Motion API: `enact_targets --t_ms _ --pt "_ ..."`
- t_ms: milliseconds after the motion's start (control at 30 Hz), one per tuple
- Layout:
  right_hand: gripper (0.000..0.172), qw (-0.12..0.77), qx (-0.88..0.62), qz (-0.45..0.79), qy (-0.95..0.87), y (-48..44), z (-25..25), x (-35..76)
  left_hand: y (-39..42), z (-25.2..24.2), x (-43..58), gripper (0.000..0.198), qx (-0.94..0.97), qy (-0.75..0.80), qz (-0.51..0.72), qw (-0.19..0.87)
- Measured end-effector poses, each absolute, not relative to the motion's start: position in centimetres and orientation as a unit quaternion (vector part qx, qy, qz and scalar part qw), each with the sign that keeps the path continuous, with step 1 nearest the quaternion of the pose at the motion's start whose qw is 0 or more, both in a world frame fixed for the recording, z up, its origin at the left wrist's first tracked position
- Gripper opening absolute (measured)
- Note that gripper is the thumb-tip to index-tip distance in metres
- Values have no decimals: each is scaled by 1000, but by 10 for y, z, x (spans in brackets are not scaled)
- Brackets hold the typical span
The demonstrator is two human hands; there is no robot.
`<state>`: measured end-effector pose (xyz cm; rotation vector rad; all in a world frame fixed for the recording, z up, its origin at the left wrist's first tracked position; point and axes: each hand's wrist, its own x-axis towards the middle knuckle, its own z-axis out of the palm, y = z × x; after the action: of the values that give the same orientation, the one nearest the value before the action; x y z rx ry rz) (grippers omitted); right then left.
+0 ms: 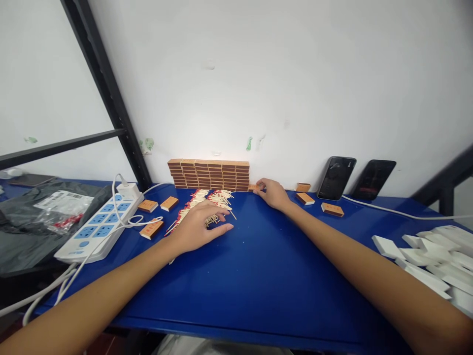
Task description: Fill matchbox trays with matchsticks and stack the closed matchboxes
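Observation:
My right hand (272,194) has its fingers closed on a matchbox (253,188) at the right foot of a stacked wall of matchboxes (210,175). That stack stands in neat layers against the white wall. Over the pile of loose red-tipped matches (197,199) is my left hand (199,224), its fingers apart and loosely curved, with nothing seen in its grasp. The hand covers part of the pile; whether it touches the matches I cannot tell.
Loose matchboxes (151,229) lie at left, and others (332,209) at right. A white power strip (99,227) with cables borders the left side. Two phones (336,177) lean on the wall; white trays (428,256) lie heaped on the blue table (251,291).

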<state>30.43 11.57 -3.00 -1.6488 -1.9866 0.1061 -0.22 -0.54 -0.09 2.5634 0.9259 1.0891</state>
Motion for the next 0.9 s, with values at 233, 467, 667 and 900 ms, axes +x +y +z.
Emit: enact_targets --t_ms 233,467,667,900 --pt "27 210 -666 -33 -715 103 -8 324 -5 -2 -4 24 870 310 372 94" --pt "40 66 -738 -102 -664 63 10 403 0 -2 -5 22 875 300 376 56" --pt "47 30 -744 -101 -659 47 -3 409 19 10 -24 22 857 362 366 -25" --pt "36 52 -748 -85 -656 49 -8 414 34 13 -41 22 862 410 295 -54"
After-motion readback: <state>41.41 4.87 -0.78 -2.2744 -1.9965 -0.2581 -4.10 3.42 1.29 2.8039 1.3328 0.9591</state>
